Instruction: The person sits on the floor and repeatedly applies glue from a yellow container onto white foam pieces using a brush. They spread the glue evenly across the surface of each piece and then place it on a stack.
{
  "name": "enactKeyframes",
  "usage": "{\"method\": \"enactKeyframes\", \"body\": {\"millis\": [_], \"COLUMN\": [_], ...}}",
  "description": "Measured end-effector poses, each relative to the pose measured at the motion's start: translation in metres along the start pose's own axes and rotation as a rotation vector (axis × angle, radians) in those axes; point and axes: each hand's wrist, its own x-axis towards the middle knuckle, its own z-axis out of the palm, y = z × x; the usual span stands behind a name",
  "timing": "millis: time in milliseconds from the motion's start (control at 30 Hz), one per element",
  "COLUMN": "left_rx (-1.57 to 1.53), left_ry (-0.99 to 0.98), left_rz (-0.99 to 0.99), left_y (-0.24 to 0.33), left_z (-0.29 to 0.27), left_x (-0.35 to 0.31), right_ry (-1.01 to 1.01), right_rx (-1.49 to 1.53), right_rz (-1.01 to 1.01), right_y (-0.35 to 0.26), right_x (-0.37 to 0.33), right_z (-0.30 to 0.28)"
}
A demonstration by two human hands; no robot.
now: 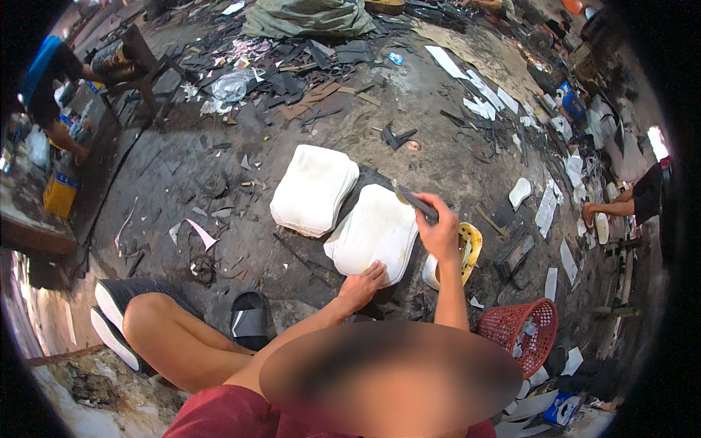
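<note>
Left hand [361,283] presses flat, fingers spread, on the near edge of the white foam sheet [376,230]. Right hand [440,232], fingers closed around a brush [416,202], should probably stroke evenly away from them.

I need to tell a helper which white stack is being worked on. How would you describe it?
On the dark littered floor, two white stacks lie side by side. It is the nearer stack, pinned by the left hand, with the right hand holding a brush over it.
</note>
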Motion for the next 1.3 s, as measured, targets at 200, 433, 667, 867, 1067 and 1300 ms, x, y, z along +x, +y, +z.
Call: {"method": "enactKeyframes", "body": {"millis": [200, 433, 667, 867, 1067, 1300], "left_rx": [0.012, -0.025, -0.157, -0.155, -0.158, -0.201], "left_ry": [-0.146, -0.065, 0.008, -0.023, -0.097, -0.038], "left_rz": [0.025, 0.011, -0.025, -0.021, -0.067, -0.163], "left_y": [-0.006, -0.003, 0.001, 0.000, -0.013, -0.001], "left_z": [-0.005, -0.019, -0.024, -0.029, -0.038, -0.030], "left_x": [-0.020, -0.010, -0.014, -0.005, 0.022, 0.021], "right_ry": [-0.555, -0.793, -0.832, -0.921, -0.349, -0.467], "right_rx": [-0.132, -0.515, -0.685, -0.452, -0.631, -0.655], "right_rz": [-0.256, -0.411, 0.294, 0.287, 0.122, 0.140], "right_y": [0.097, 0.089, 0.091, 0.084, 0.064, 0.043], "right_x": [0.030, 0.068, 0.009, -0.046, -0.027, 0.007], "right_z": [0.057, 0.084, 0.007, -0.006, 0.036, 0.053]}}
